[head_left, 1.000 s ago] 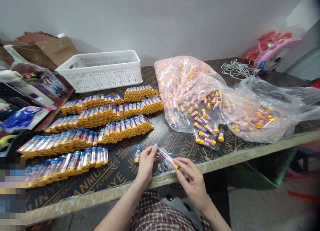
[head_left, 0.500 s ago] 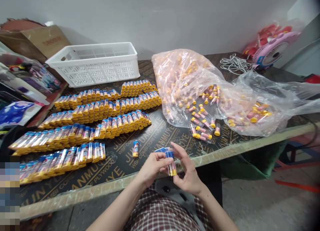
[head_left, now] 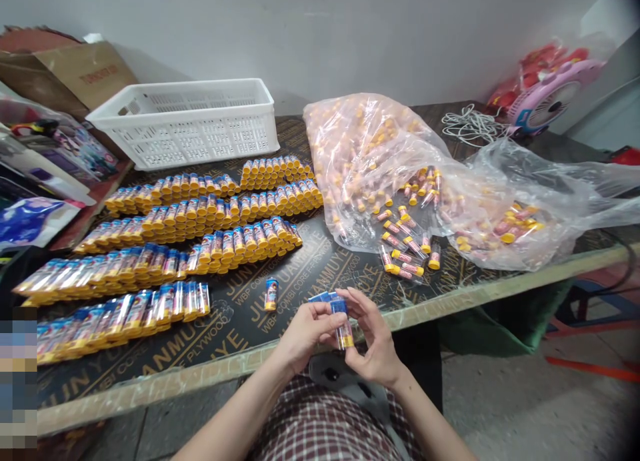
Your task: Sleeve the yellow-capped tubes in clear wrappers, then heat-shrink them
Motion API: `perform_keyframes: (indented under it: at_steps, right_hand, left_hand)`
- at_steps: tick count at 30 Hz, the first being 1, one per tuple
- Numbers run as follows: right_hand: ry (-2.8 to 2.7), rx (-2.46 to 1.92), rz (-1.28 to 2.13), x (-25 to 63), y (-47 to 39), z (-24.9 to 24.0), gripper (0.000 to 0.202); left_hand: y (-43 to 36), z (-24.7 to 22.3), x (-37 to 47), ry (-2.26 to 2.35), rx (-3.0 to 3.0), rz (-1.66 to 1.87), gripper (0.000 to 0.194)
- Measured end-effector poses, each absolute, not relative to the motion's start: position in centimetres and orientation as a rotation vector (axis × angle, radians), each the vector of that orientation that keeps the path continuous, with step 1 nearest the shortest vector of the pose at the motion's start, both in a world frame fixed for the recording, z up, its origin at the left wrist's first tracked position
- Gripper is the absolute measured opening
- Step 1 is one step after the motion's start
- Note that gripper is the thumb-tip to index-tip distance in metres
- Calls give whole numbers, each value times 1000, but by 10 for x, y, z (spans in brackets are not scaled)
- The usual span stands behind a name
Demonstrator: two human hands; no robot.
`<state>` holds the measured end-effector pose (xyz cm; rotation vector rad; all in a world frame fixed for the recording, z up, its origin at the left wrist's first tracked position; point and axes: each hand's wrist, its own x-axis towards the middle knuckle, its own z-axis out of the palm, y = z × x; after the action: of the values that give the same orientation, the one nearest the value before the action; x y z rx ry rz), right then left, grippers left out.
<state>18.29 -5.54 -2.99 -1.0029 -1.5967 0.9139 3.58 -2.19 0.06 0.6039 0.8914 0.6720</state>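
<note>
At the table's front edge, my left hand (head_left: 304, 333) pinches a small clear tube (head_left: 344, 336) with a yellow cap at its lower end and blue at its top. Blue label-like pieces (head_left: 319, 297) stick out behind the left fingers; their full shape is hidden. My right hand (head_left: 374, 346) curves round the tube's other side, fingers at its top and thumb near the yellow cap. A single labelled tube (head_left: 271, 294) stands or lies alone to the left of my hands. Loose yellow-capped tubes (head_left: 406, 254) without blue lie ahead to the right.
Stacked rows of labelled tubes (head_left: 165, 264) cover the table's left side. Behind them stands a white plastic basket (head_left: 200, 128). A large clear bag (head_left: 370, 141) of tubes spreads over the right. Farther back are a white cord (head_left: 473, 124) and a pink fan (head_left: 553, 104).
The right fingers have closed in toward the tube's top, and the blue at its upper end sits slightly lower. The view has shifted a little; the tubes on the table have not moved.
</note>
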Motion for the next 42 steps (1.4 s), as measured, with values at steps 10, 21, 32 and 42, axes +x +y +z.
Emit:
perform_keyframes:
  at_steps: [10, 21, 32, 42]
  right_hand:
    - [-1633, -1000, 975, 174, -48, -28, 84]
    - [-1682, -1224, 820, 187, -37, -30, 65]
    - [-1618, -1683, 74, 274, 6, -53, 32]
    - [-1859, -1925, -240, 293, 35, -69, 32]
  left_hand:
    - [-12, -3, 20, 1054, 719, 768, 40]
    - [30, -24, -84, 2030, 1754, 411, 50]
    - [30, -14, -60, 2163, 1914, -110, 71]
    - [17, -14, -24, 2017, 1936, 429, 35]
